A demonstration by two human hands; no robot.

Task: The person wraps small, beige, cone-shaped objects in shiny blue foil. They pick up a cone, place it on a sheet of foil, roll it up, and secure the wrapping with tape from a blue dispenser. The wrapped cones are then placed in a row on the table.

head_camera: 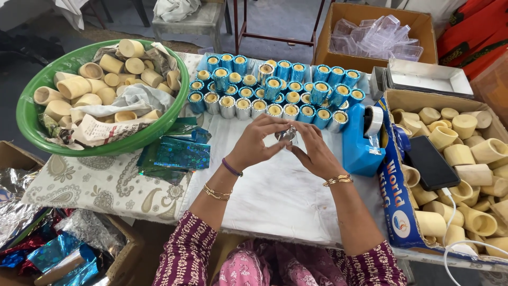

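Observation:
My left hand (257, 142) and my right hand (313, 151) meet above the white cloth on the table (275, 190). Together they grip a small cup wrapped in silver foil (286, 134), fingers pressed around it. Behind the hands stand several rows of foil-wrapped cups (275, 92), blue and silver, with cream tops. To the left of my left hand lie blue holographic foil sheets (177, 153).
A green basin (32, 124) at the left holds plain cream cups and newspaper. A blue tape dispenser (362, 140) stands right of my hands. A cardboard box (397, 212) at the right holds plain cups and a black phone (431, 164). Another box (338, 58) behind holds clear plastic lids. Foil scraps lie at the lower left.

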